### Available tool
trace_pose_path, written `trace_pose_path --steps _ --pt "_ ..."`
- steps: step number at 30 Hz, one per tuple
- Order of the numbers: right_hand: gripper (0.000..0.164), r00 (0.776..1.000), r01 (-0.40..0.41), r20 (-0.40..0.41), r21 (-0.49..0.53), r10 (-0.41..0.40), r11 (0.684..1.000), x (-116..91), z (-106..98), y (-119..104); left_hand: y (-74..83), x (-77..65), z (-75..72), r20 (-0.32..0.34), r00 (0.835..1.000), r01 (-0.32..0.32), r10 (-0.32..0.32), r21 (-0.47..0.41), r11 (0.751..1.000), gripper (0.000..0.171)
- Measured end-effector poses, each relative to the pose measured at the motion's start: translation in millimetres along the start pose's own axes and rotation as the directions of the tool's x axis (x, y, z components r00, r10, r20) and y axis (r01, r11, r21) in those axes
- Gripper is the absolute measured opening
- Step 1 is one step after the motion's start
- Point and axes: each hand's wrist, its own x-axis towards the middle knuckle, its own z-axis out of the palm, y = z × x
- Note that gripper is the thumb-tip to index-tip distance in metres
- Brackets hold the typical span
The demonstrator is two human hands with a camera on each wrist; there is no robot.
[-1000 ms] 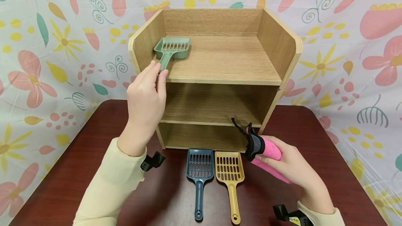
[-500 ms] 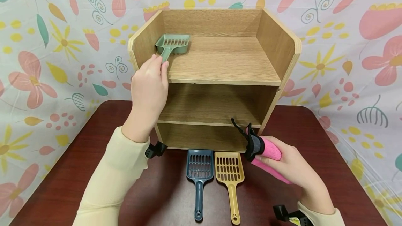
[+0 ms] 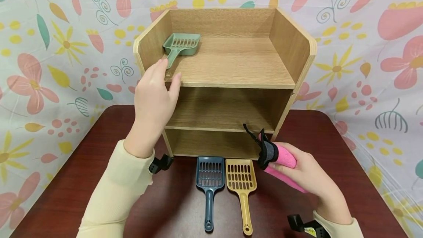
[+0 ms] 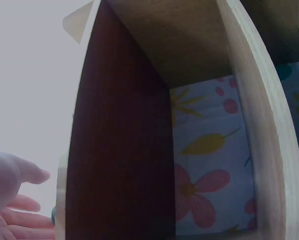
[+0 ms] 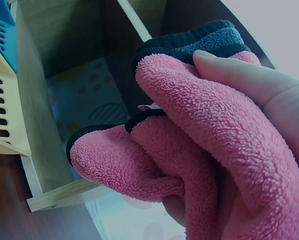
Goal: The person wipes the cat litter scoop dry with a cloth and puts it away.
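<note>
A green slotted litter scoop lies in the left corner of the top shelf, its handle pointing toward the front edge. My left hand is at the end of that handle, fingertips overlapping it and thumb spread away. In the left wrist view the fingers look extended, with the scoop almost wholly hidden behind the shelf edge. My right hand grips a folded pink towel with black trim and a black loop, in front of the shelf's lower right. In the right wrist view the thumb presses on the plush towel.
A three-level wooden shelf stands on the dark red-brown table. Two more litter scoops, one blue and one yellow, lie side by side before it, handles toward me. A floral cloth hangs behind.
The green scoop has shifted slightly back on the top shelf. My left thumb has come off its handle and spread away. My right hand and the towel have stayed in place.
</note>
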Motion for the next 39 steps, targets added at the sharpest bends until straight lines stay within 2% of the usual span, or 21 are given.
trace_pose_path --steps 6,17,20,30,35,39 --pt "0.046 1.0 0.011 0.008 0.005 -0.011 1.0 0.1 -0.4 -2.2 -1.3 -12.2 -6.0 -0.043 0.999 0.004 -0.006 -0.041 0.999 0.042" --pt "0.049 1.0 0.018 0.01 0.001 -0.018 1.0 0.3 -1.1 -3.3 -4.7 -36.9 -10.2 -0.063 0.997 0.027 -0.035 -0.121 0.992 0.044" --pt "0.047 1.0 0.009 0.008 0.001 -0.009 1.0 -0.2 -1.5 -3.0 -6.7 -44.8 -9.1 -0.029 0.999 0.032 -0.036 -0.129 0.991 0.044" --pt "0.047 1.0 -0.014 0.011 -0.008 0.014 1.0 -1.3 -1.0 0.6 -20.6 -76.8 3.4 0.102 0.986 0.146 -0.134 -0.113 0.983 0.052" --pt "0.047 0.999 -0.024 0.024 -0.018 0.024 1.0 0.0 -2.0 2.2 -25.6 -90.1 8.4 0.184 0.969 0.185 -0.165 -0.098 0.978 0.05" --pt "0.047 0.999 -0.023 0.028 -0.012 0.024 1.0 0.5 -2.3 1.6 -29.3 -99.0 12.5 0.251 0.948 0.227 -0.198 -0.095 0.969 0.05"
